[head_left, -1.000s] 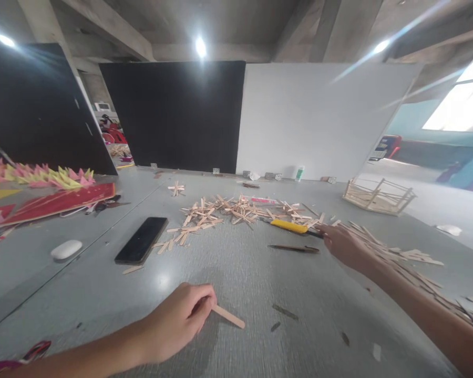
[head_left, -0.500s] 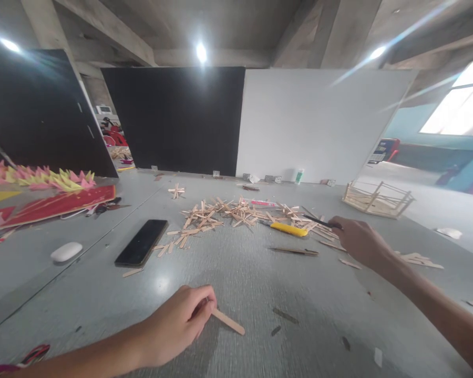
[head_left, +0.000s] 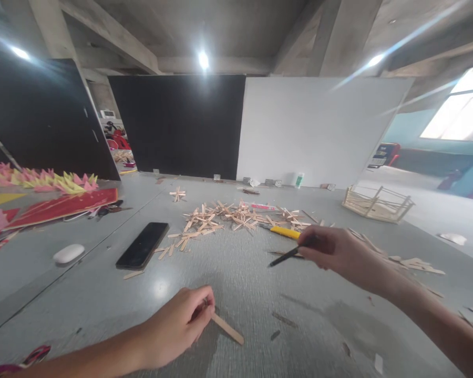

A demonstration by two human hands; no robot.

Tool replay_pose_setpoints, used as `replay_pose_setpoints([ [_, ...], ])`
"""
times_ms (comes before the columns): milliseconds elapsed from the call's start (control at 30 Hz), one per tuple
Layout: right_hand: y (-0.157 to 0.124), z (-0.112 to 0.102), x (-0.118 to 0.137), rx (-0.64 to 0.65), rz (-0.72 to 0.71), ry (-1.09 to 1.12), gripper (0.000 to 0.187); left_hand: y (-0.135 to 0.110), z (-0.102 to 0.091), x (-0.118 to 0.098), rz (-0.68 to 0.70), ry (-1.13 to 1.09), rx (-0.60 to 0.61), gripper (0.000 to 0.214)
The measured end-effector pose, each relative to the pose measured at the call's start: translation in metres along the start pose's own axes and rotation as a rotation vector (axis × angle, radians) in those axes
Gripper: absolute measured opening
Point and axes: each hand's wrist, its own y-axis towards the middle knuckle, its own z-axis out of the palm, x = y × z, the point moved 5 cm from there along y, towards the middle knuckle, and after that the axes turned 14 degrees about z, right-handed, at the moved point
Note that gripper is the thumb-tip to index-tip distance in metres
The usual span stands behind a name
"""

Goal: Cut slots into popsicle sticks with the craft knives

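My left hand (head_left: 187, 320) is closed on one end of a flat wooden craft stick (head_left: 228, 329), whose free end points right and toward me, low over the table. My right hand (head_left: 325, 249) grips a slim black pen (head_left: 287, 256), tip pointing down and left above the table. Behind the right hand lies a yellow utility knife (head_left: 286, 232), its handle partly hidden by the fingers. A thin dark stick-like piece (head_left: 276, 253) lies under the pen, mostly covered. Farther back is a heap of craft sticks (head_left: 205, 218), some crossed together into star shapes.
A black phone (head_left: 142, 245) and a white rounded case (head_left: 68, 254) lie to the left. At the far right stands a small stick-built frame (head_left: 378, 203). More loose sticks (head_left: 415, 264) are beyond my right forearm. Black and white panels (head_left: 323, 131) rise behind the table.
My right hand has brought the pen from beside the stick heap toward me and to the left, its tip now aimed down-left. My left hand and its craft stick have barely moved.
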Motion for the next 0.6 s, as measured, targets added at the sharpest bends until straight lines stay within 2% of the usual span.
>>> replay_pose_setpoints([
  [167, -0.013, 0.028, 0.015, 0.137, -0.069, -0.093, 0.013, 0.000, -0.003, -0.001, -0.011, 0.076, -0.015, 0.026],
  [333, -0.017, 0.048, 0.019, 0.193, -0.103, -0.129, 0.007, 0.002, -0.006, -0.005, -0.015, 0.161, -0.011, 0.027],
  [433, -0.016, 0.049, 0.019, 0.183, -0.103, -0.116, 0.005, 0.001, -0.005, -0.007, -0.017, 0.185, 0.005, 0.026],
  [600, -0.015, 0.035, 0.017, 0.094, -0.083, -0.104, 0.017, -0.003, -0.004, -0.007, -0.029, 0.181, 0.046, 0.017],
])
